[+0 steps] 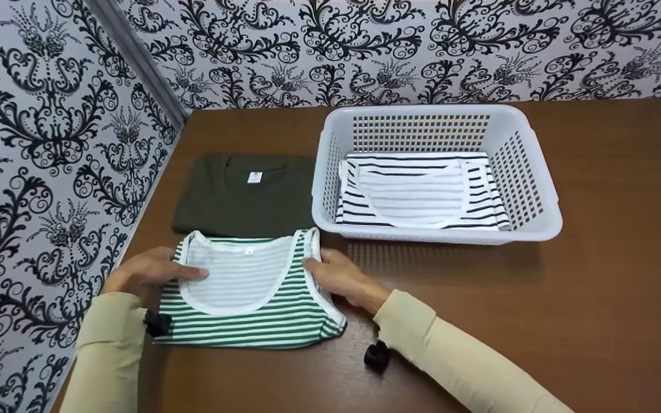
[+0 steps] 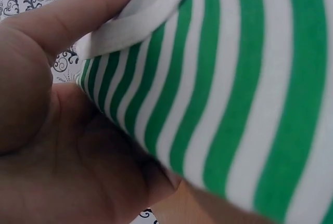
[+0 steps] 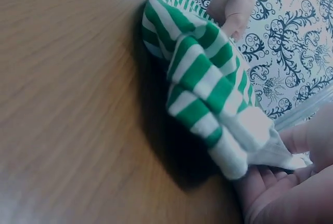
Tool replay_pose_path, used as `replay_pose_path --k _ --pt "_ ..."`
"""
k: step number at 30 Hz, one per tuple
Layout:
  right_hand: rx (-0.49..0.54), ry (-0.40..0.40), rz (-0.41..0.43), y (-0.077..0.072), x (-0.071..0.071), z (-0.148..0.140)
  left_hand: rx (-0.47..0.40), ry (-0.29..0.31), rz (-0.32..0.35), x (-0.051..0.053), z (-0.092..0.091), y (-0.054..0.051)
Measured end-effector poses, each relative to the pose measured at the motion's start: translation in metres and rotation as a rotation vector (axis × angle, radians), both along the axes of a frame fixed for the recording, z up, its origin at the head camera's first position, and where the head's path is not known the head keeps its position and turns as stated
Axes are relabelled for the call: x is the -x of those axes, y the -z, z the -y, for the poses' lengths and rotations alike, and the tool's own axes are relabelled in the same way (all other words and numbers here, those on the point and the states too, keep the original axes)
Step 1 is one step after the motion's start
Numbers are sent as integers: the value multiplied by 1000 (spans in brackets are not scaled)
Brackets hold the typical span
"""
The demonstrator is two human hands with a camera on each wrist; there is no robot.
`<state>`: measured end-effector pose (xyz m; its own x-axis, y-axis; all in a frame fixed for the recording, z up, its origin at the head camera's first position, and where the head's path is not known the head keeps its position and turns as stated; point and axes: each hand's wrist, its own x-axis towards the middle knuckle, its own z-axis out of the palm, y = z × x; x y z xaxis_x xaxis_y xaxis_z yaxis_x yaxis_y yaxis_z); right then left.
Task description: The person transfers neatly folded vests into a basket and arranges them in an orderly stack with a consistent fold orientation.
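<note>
A folded tank top [image 1: 250, 312] with green and white stripes and white trim is held by its two sides in the head view. My left hand [image 1: 155, 268] grips its left side, thumb over the neckline and fingers underneath. On the opposite side my right hand [image 1: 339, 275] pinches the shirt by the armhole trim, thumb on top. Close up in the left wrist view, the striped cloth [image 2: 218, 94] lies between thumb and palm. From the right wrist, the folded layers [image 3: 203, 83] show their edge, raised off the table at the near side, with a dark shadow below.
A dark olive folded T-shirt [image 1: 204, 195] lies just behind the striped one. To its right stands a light grey plastic basket [image 1: 537, 229], holding a folded black-and-white striped top [image 1: 416, 198]. All are on a brown wooden table [image 1: 606, 275], with patterned walls [image 1: 49, 143] at left and back.
</note>
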<state>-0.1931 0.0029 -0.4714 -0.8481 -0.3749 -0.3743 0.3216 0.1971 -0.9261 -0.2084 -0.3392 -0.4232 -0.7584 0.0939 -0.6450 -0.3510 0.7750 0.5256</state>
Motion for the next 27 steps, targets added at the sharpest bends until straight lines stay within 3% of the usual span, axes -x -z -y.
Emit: replay_pose_path --k 5,13,18,23,27 --pt "-84 -5 -113 4 -3 3 55 62 -47 -2 -2 1" --pt "-253 22 -284 0 -9 13 8 -54 4 -7 -9 0" --pt "-328 14 -333 -3 -11 17 47 -50 -18 -7 -12 -1" --pt "-329 17 -346 -2 -12 17 125 -6 -68 -6 -15 -2" --pt "-332 25 -357 0 -13 17 135 -12 -75 -8 -18 -2"
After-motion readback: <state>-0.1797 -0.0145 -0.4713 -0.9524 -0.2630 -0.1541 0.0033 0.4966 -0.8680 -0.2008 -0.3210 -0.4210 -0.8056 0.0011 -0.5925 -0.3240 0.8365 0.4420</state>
